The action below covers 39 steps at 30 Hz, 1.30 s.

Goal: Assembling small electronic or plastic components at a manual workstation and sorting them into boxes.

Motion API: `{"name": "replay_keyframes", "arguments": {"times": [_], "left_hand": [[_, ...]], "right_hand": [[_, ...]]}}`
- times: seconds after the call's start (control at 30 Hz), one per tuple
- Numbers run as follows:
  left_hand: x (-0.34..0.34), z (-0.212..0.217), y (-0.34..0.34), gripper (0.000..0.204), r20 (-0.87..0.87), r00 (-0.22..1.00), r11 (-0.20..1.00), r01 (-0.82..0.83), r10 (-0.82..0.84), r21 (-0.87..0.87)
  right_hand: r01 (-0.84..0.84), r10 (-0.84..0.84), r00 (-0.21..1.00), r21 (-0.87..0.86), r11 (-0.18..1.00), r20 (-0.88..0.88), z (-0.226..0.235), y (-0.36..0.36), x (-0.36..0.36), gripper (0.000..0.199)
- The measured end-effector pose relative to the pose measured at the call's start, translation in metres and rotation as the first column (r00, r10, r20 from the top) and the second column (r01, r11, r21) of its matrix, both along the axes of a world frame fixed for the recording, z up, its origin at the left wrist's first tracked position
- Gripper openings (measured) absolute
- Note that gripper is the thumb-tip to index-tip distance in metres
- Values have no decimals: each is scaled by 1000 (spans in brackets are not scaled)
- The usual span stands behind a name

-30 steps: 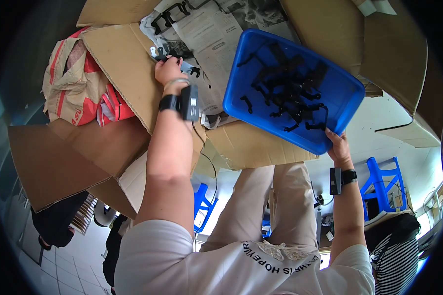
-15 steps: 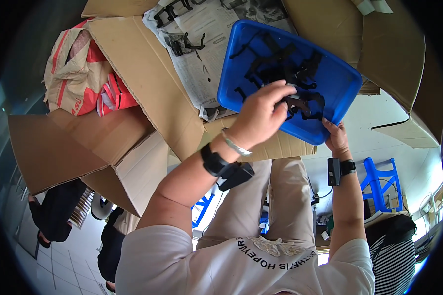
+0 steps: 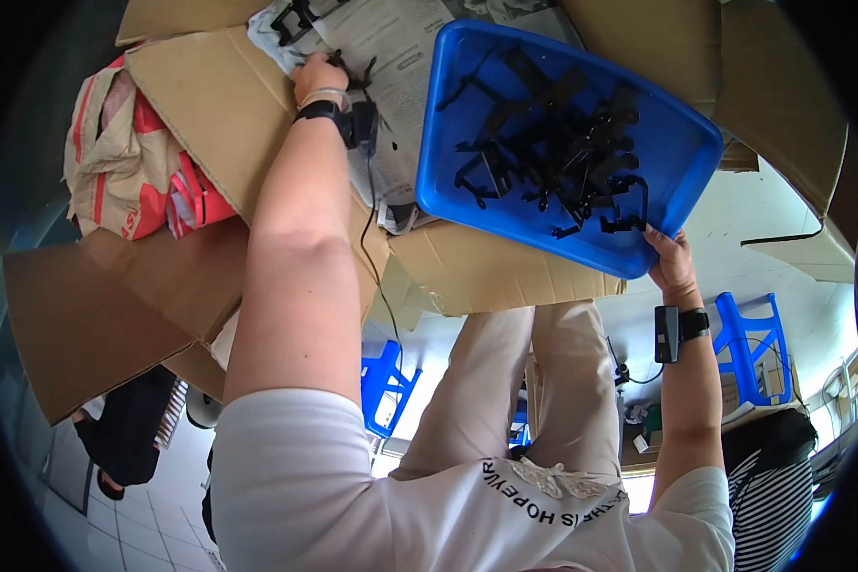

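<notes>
A blue plastic tray (image 3: 682, 191) holds a heap of several black plastic parts (image 3: 562, 143), thin and bracket-like. My right hand (image 3: 675, 262) grips its near right corner, thumb over the rim. Far to the left, my left hand (image 3: 320, 80) is closed around a black plastic part (image 3: 357, 76) at the newspaper (image 3: 391, 48), with some of its fingertips hidden. Beyond that hand, another black part (image 3: 294, 21) lies near the newspaper's far left edge. The newspaper lines an open cardboard box (image 3: 224, 105), and the tray is held over the box's right side.
A beige and red bag (image 3: 114, 162) stands left of the box. Cardboard flaps (image 3: 95, 315) stick out at the lower left and right. A thin cable hangs from my left wrist device (image 3: 360, 124). Blue stools (image 3: 753, 348) stand below; another person's dark-clothed legs (image 3: 124, 429) show at the lower left.
My left hand has moved from over the tray to the far left of the box, onto a black part there. The right hand still holds the tray, which sits slightly farther right in view.
</notes>
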<state>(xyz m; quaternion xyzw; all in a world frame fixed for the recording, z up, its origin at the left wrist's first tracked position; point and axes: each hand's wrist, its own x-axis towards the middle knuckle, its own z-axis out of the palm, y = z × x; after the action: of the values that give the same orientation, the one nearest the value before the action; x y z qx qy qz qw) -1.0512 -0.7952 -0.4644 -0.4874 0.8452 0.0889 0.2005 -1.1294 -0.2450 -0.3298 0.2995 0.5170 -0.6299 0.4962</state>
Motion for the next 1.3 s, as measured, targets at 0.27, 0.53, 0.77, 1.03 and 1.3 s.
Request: {"name": "replay_keyframes", "arguments": {"times": [0.27, 0.53, 0.77, 1.03, 1.3], "left_hand": [[17, 31, 37, 34, -99, 995, 1000, 10, -13, -28], [-29, 180, 153, 22, -704, 664, 795, 556, -252, 241], [-48, 227, 206, 28, -763, 623, 576, 692, -172, 434], [-91, 68, 34, 84, -506, 849, 973, -217, 150, -76], [-106, 28, -35, 96, -296, 894, 841, -144, 337, 521]], "right_hand": [[-27, 27, 1000, -4, 1000, -5, -4, 6, -2, 41], [8, -8, 1000, -2, 1000, -20, 10, -7, -4, 33], [-11, 11, 1000, -40, 999, 2, 11, -10, -3, 33], [0, 0, 1000, -24, 1000, -18, 2, 0, 3, 35], [19, -19, 999, 10, 1000, 34, 7, 5, 3, 39]]}}
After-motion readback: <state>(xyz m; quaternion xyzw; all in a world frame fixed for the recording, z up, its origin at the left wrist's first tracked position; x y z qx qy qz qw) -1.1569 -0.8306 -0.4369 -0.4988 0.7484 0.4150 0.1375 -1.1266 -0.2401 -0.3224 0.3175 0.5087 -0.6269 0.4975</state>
